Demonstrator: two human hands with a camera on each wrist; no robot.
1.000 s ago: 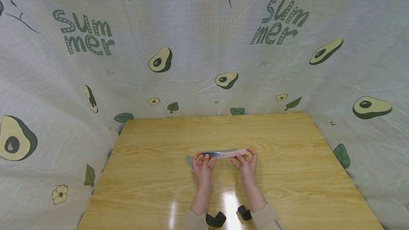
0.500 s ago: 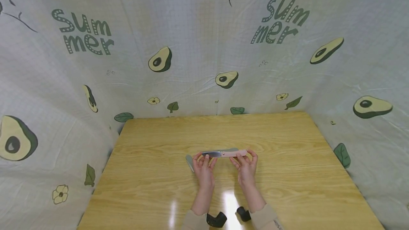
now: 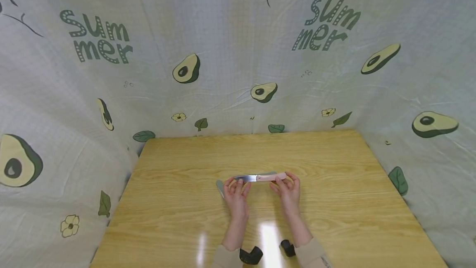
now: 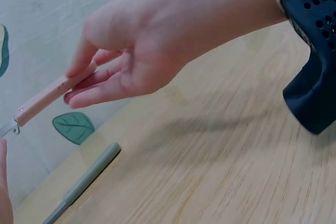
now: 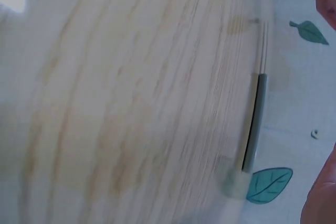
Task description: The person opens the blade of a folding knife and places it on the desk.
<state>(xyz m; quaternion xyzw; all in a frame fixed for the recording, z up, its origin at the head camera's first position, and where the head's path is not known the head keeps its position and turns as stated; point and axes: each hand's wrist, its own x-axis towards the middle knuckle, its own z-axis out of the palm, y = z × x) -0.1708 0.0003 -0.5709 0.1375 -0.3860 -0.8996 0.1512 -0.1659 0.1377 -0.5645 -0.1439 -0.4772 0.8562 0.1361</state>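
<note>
Gleaming between left hand and right hand, pink-handled, silver-bladed knife, each grip pinching an end.

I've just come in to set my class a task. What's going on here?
A person's left hand pinches the blade of a knife while the right hand holds its pink handle. The knife is up off the table. One grey utensil lies beyond it; another lies beside the left hand, partly hidden.
</note>
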